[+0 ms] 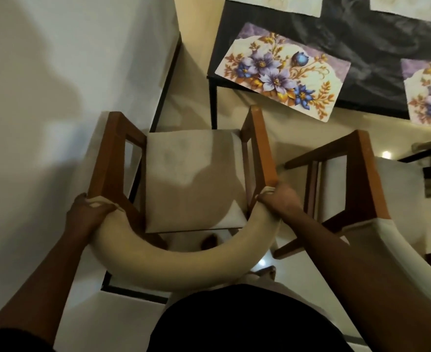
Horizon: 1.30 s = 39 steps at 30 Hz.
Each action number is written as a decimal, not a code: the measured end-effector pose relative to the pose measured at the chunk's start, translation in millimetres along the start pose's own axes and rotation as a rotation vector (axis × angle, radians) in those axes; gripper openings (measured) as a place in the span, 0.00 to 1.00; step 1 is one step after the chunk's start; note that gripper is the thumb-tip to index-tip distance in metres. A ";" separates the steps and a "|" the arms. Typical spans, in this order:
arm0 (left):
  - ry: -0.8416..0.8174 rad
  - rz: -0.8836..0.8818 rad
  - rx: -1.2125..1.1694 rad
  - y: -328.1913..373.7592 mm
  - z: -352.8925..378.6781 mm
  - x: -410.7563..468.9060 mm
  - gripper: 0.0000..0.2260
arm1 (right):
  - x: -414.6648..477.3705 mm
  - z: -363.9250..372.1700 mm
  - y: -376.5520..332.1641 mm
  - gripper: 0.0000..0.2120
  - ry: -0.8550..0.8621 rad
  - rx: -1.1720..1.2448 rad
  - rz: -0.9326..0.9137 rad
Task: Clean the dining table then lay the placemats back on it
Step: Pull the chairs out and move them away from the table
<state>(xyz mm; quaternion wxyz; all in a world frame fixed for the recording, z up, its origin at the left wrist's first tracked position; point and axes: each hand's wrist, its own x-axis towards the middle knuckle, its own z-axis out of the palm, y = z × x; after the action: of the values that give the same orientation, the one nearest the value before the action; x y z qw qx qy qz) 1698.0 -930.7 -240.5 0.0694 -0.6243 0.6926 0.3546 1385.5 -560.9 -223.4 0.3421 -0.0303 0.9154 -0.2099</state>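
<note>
Both hands clamped on a chair's curved cream backrest point(178, 262): left hand point(90, 212) grips its left end, right hand point(277, 199) its right end, fingers curled over. The chair seat point(191, 181) stands between the person and the dark counter point(361, 47), near its left corner, not touching. On the counter a floral placemat point(282, 72) lies flat at the near left edge; second placemat point(430, 95) to its right, cut by frame; pale placemat point(293, 5) at far edge. Second chair point(361, 179) just right. Wall point(44, 72) close on left
</note>
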 end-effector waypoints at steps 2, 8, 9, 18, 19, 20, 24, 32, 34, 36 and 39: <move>0.022 -0.015 0.070 -3.9 -1.6 2.0 0.36 | 0.2 2.0 2.4 0.23 -0.006 0.028 -0.007; 0.021 0.058 0.140 4.3 5.9 -1.7 0.26 | 2.5 -6.8 17.7 0.19 -0.009 0.076 0.001; 0.029 0.069 0.151 2.8 7.4 -2.4 0.26 | 1.3 -6.7 21.5 0.18 -0.013 0.076 0.000; 0.003 0.177 0.211 33.1 46.7 -23.4 0.22 | -13.0 -27.9 89.2 0.13 0.047 0.115 0.082; -0.001 0.190 0.216 40.0 53.7 -26.6 0.21 | -14.7 -32.7 99.9 0.13 0.060 0.124 0.106; -0.011 0.199 0.218 45.5 60.4 -28.7 0.20 | -16.4 -37.7 108.0 0.14 0.067 0.134 0.125; -0.016 0.233 0.219 61.0 74.5 -33.6 0.17 | -15.7 -47.5 123.5 0.24 0.071 0.136 0.165; -0.048 0.258 0.225 91.5 104.4 -44.7 0.24 | -12.2 -71.0 155.5 0.26 0.115 0.122 0.216; -0.049 0.258 0.218 96.5 108.1 -46.0 0.23 | -11.5 -72.7 158.7 0.27 0.122 0.120 0.220; -0.046 0.267 0.227 102.9 113.8 -47.7 0.21 | -11.5 -75.9 162.8 0.28 0.128 0.123 0.221; -0.038 0.263 0.262 116.6 124.3 -51.1 0.19 | -10.4 -83.4 172.3 0.26 0.153 0.113 0.219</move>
<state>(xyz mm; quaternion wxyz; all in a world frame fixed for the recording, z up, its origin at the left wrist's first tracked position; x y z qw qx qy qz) 1559.1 -820.8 -257.7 0.1159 -0.5072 0.8071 0.2792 1355.3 -371.7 -230.4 0.2930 0.1050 0.9234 -0.2245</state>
